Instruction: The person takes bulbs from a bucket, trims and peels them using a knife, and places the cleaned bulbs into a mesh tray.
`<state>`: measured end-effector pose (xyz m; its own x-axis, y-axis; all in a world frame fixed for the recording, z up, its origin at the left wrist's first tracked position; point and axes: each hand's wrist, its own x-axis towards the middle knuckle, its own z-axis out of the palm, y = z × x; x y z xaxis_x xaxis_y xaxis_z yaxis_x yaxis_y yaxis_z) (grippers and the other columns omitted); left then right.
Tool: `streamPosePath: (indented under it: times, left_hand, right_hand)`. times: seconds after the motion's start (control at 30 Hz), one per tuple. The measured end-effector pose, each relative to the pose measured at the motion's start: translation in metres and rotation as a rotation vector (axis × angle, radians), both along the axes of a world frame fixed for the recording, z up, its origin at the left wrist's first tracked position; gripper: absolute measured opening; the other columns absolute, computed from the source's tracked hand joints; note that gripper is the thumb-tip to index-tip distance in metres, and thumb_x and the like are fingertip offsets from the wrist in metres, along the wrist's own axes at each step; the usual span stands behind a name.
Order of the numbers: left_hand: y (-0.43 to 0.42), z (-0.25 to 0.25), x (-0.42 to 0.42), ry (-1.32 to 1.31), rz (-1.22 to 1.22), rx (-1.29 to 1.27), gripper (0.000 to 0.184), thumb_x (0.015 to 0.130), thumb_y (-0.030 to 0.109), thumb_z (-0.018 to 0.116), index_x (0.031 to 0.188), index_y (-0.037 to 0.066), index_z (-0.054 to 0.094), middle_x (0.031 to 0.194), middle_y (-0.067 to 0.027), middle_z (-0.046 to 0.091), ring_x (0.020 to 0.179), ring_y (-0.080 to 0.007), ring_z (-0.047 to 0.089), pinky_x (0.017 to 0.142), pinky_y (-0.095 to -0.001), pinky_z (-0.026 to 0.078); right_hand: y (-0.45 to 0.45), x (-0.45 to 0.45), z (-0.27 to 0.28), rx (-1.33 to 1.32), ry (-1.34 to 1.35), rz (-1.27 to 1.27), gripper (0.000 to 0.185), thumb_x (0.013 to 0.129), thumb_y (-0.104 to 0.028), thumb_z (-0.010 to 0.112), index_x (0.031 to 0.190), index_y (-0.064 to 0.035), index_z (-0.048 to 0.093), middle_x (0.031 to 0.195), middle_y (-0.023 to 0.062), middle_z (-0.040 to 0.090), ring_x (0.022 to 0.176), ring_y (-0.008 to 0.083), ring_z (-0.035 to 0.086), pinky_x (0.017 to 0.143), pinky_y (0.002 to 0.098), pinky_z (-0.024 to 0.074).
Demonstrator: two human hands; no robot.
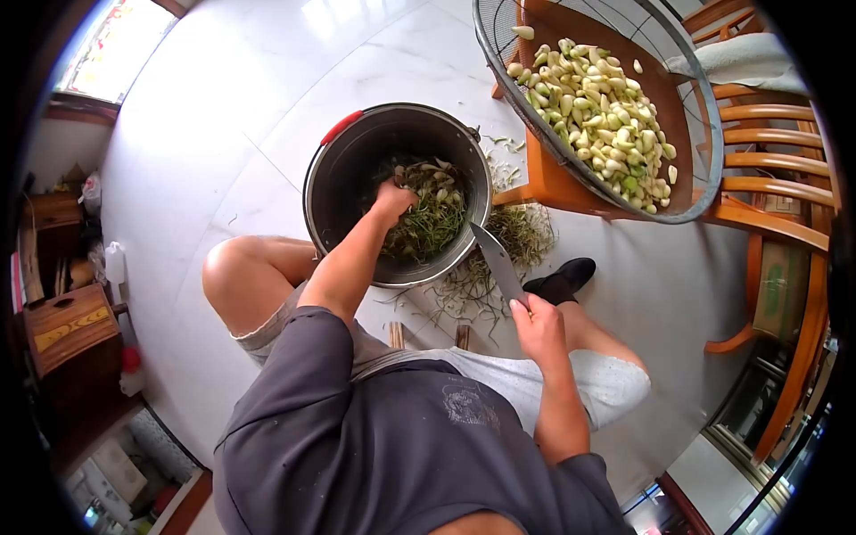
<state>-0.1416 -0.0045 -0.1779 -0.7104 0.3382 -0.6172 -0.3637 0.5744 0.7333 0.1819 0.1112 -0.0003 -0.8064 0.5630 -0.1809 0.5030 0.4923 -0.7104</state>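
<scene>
A deep metal bucket with a red handle grip stands on the floor, holding green stalks and pale bulbs. My left hand reaches down into it, fingers bent into the plant pile; what they hold is hidden. Outside the bucket, my right hand is closed round the handle of a broad knife. The blade points up and left, its tip close to the bucket's right rim. Peeled, whitish-green cloves lie in a large round mesh basket at the upper right.
The basket rests on a wooden chair. Loose green trimmings are scattered on the tiled floor beside the bucket. My bent knees flank the work, with a dark shoe right of the knife. A wooden cabinet stands far left.
</scene>
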Motion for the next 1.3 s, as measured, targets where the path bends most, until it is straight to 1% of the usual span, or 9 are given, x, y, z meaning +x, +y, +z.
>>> streamPosePath:
  times: [0.13,0.43,0.57,0.63,0.7,0.8,0.87,1.1,1.3]
  left_hand:
    - [-0.008,0.055,-0.003,-0.01,0.093,0.195,0.03,0.06,0.001,0.067,0.089,0.0,0.058,0.073,-0.0042,0.053,0.064,-0.0153,0.05,0.055,-0.0322,0.041]
    - [-0.019,0.177,-0.025,-0.118,-0.031,0.435,0.042,0.068,-0.005,0.062,0.109,0.003,0.058,0.086,-0.0088,0.064,0.067,-0.0179,0.061,0.057,-0.0325,0.051]
    - [-0.034,0.155,-0.01,-0.169,-0.091,0.359,0.048,0.065,-0.007,0.061,0.112,0.004,0.057,0.088,-0.0095,0.063,0.074,-0.0179,0.061,0.063,-0.0317,0.051]
    - [-0.053,0.089,-0.002,0.369,-0.672,-0.083,0.053,0.064,0.004,0.068,0.116,0.013,0.06,0.101,-0.0135,0.062,0.092,-0.0275,0.06,0.083,-0.0427,0.049]
    - [-0.063,0.069,0.017,0.469,-1.199,-0.781,0.057,0.066,0.021,0.075,0.12,0.034,0.06,0.134,-0.0151,0.047,0.124,-0.0331,0.043,0.089,-0.0598,0.04]
    - [-0.053,0.056,0.006,0.189,-1.588,-0.612,0.035,0.065,0.022,0.072,0.099,0.01,0.071,0.101,-0.0173,0.066,0.093,-0.03,0.064,0.083,-0.0441,0.05]
    - [-0.05,0.06,-0.001,0.331,-1.32,-0.659,0.027,0.065,0.02,0.07,0.084,0.001,0.071,0.085,-0.0168,0.069,0.082,-0.0312,0.066,0.077,-0.0375,0.052]
    - [-0.01,0.03,-0.033,0.449,-0.508,-0.298,0.032,0.074,0.023,0.065,0.098,0.001,0.067,0.097,-0.0224,0.065,0.094,-0.0358,0.063,0.082,-0.0417,0.05]
    - [0.033,-0.001,-0.026,0.42,-0.563,-0.482,0.039,0.076,0.029,0.069,0.104,0.003,0.065,0.103,-0.0226,0.064,0.097,-0.0361,0.062,0.082,-0.0424,0.049]
  right_hand:
    - [-0.002,-0.001,0.012,0.015,0.084,0.014,0.019,0.086,-0.017,0.059,0.081,0.0021,0.06,0.058,0.015,0.054,0.049,0.0179,0.05,0.05,0.0333,0.0402]
    - [-0.004,0.005,0.018,0.096,0.125,-0.01,0.029,0.084,-0.02,0.061,0.069,0.0029,0.051,0.058,0.0207,0.05,0.05,0.0331,0.048,0.05,0.0387,0.0396]
    - [-0.004,0.006,0.031,0.137,0.143,0.031,0.029,0.084,-0.02,0.061,0.069,0.0028,0.05,0.059,0.0221,0.049,0.052,0.0361,0.048,0.051,0.04,0.0398]
    - [-0.005,0.006,0.034,0.172,0.12,0.058,0.03,0.084,-0.02,0.061,0.069,0.0027,0.05,0.059,0.0223,0.048,0.052,0.0365,0.048,0.051,0.0403,0.0397]
    - [-0.004,0.007,0.034,0.154,0.134,0.059,0.03,0.084,-0.02,0.061,0.069,0.0028,0.05,0.059,0.0222,0.048,0.051,0.0355,0.048,0.052,0.0401,0.0398]
    - [-0.003,0.009,0.03,0.047,0.048,-0.037,0.028,0.084,-0.02,0.061,0.071,0.0028,0.051,0.059,0.0216,0.049,0.051,0.0336,0.048,0.052,0.0393,0.0403]
    - [-0.003,0.007,0.031,-0.025,-0.033,-0.085,0.027,0.085,-0.021,0.06,0.074,0.0025,0.053,0.064,0.0226,0.051,0.057,0.0361,0.05,0.054,0.0411,0.0414]
    - [0.001,-0.002,0.028,-0.086,-0.13,-0.125,0.024,0.085,-0.022,0.059,0.078,0.001,0.056,0.074,0.0232,0.058,0.071,0.0418,0.057,0.06,0.0456,0.0436]
    - [0.003,-0.01,0.019,-0.059,-0.19,-0.087,0.024,0.085,-0.021,0.059,0.075,0.0004,0.056,0.071,0.0216,0.058,0.068,0.0401,0.057,0.059,0.0459,0.0437]
